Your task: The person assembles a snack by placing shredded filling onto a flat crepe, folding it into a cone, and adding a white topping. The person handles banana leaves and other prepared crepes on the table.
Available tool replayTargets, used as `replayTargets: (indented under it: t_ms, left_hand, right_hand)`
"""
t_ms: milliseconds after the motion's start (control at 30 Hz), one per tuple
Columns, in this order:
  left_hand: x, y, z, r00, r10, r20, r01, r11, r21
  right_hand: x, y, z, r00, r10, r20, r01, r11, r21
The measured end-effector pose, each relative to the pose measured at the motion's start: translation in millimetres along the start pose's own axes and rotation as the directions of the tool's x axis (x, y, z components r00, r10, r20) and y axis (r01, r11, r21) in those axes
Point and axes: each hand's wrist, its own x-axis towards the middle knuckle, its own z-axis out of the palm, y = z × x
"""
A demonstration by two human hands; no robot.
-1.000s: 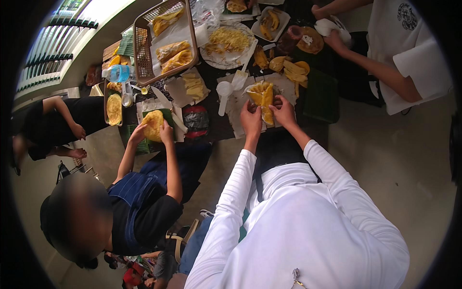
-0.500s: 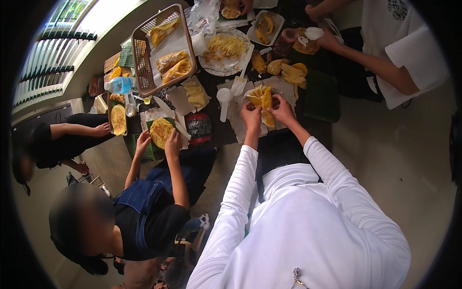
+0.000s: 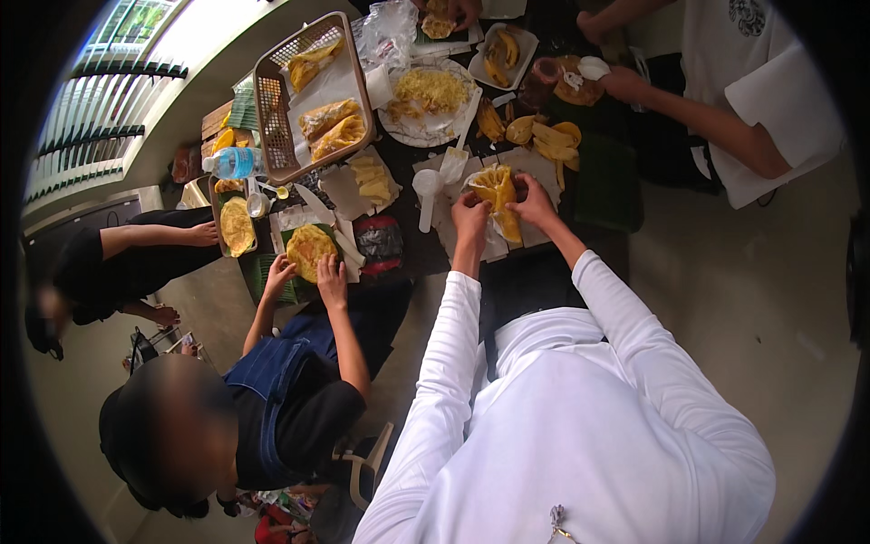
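Observation:
A folded yellow wrap, like a thin pancake, lies on clear plastic over a sheet of brown paper in front of me. My left hand pinches its left edge with the fingers bent. On the opposite side, my right hand has its fingers closed on the right edge. Just left of my left hand lie a white measuring spoon and a pale spatula. Peeled yellow banana skins rest beyond my right hand.
A brown plastic basket with folded wraps stands at the far left, near a plate of yellow shreds. A tray of bananas is at the back. Beside me on the left, a person's hands touch a round yellow flatbread.
The wrap now lies flatter and more folded over, its lower end pointing toward me. My hands have shifted only slightly. The person at left has loosened their hold on the flatbread.

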Motion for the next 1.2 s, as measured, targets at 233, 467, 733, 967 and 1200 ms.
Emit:
replayTargets:
  t_ms: [233,467,733,967,1200]
  left_hand:
    - [3,-3,-5,0.982,0.031,0.186,-0.018,0.997,-0.072]
    - [-5,0,-2,0.972,0.086,0.220,-0.058,0.990,-0.129]
    - [1,-3,0,0.978,0.078,0.194,-0.058,0.993,-0.107]
    - [2,0,-3,0.959,0.092,0.269,-0.060,0.990,-0.124]
    - [0,2,-4,0.904,0.256,0.342,-0.248,0.966,-0.067]
  right_hand:
    - [-8,-20,-9,0.984,0.008,0.178,-0.069,0.940,0.335]
    - [-7,-11,-12,0.983,-0.002,0.181,-0.069,0.922,0.380]
    - [0,-6,-12,0.974,-0.022,0.225,-0.079,0.898,0.432]
    - [5,-1,-15,0.968,-0.085,0.234,-0.022,0.906,0.422]
    - [1,-4,-19,0.973,-0.097,0.209,-0.012,0.884,0.467]
